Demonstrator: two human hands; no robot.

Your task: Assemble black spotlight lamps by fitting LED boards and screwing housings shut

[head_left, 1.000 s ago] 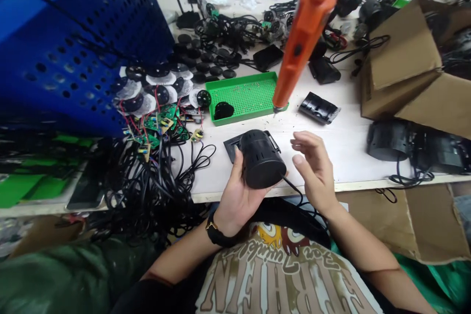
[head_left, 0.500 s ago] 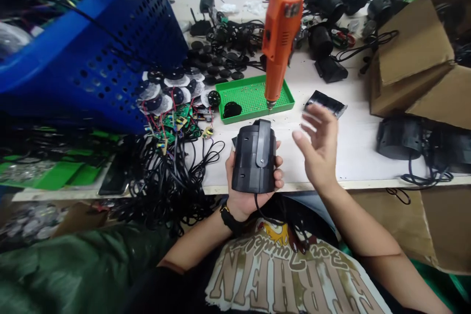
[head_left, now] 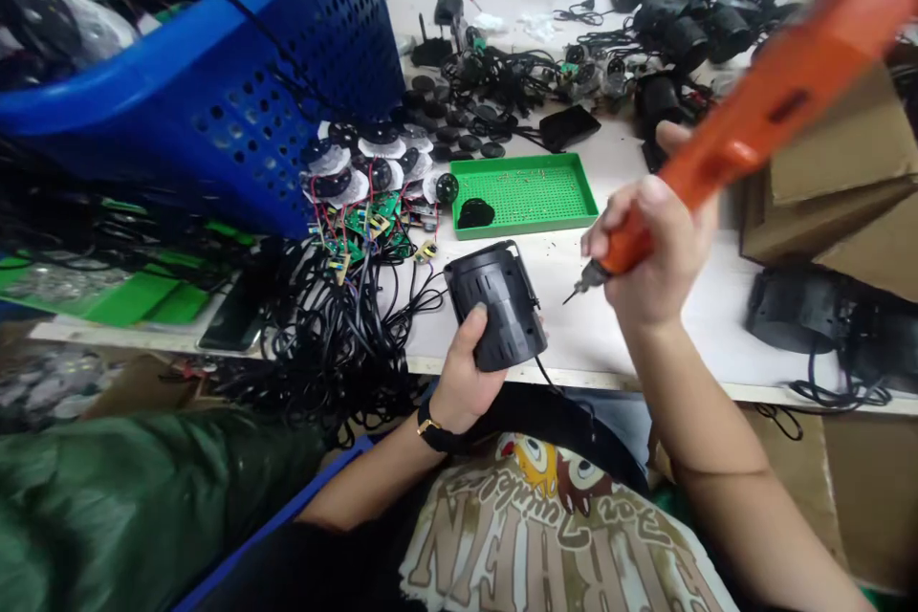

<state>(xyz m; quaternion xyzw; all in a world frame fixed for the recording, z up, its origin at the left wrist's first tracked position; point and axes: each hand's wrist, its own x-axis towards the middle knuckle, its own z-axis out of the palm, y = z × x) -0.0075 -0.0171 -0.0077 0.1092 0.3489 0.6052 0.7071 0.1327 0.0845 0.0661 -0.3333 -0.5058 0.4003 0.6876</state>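
Head view looks down over the person's chest at a work counter (head_left: 645, 344). The left hand (head_left: 463, 382) grasps a black cylindrical housing (head_left: 494, 306), cradling it from below with the thumb pressed against its slotted side. The housing is tilted and sits above the front edge of the counter, and a thin black cable (head_left: 549, 378) runs down from its lower end. A black wristwatch (head_left: 434, 430) circles the left wrist.

The right hand (head_left: 652, 253) is clenched around the grip of an orange electric screwdriver (head_left: 760, 115), whose body slants up toward the top right corner and is blurred. Its metal bit (head_left: 578, 290) points down and left, near the housing but not touching it.

Just beyond the housing lies a green perforated tray (head_left: 566, 196) scattered with tiny screws, with a black rounded part (head_left: 475, 212) inside it. To the left are circuit boards with red wires (head_left: 365, 225), a tangle of black cables (head_left: 322, 344), and black discs on white sheets (head_left: 351, 163), partly beneath a tilted blue perforated crate (head_left: 236, 115). Flattened cardboard flaps (head_left: 839, 143) and more black housings (head_left: 789, 311) sit on the right.
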